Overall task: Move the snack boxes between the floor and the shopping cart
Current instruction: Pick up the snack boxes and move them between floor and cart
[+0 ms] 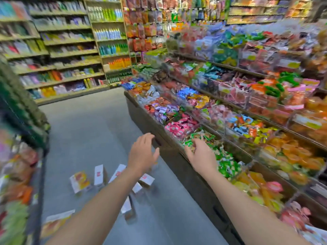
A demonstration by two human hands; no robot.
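Snack boxes (100, 175) lie scattered on the grey floor (88, 124), below the left hand (143, 152) and down to the left of the right hand (201, 156). Both hands reach forward with fingers spread and hold nothing. The right hand hovers over the sweets display (177, 124). No shopping cart can be made out in the blur, so by my judgement the loading is hardly begun, or the unloading nearly finished.

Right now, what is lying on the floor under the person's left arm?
Snack boxes lie scattered on the grey floor, blurred. The left arm covers parts of several, so their count is unclear.
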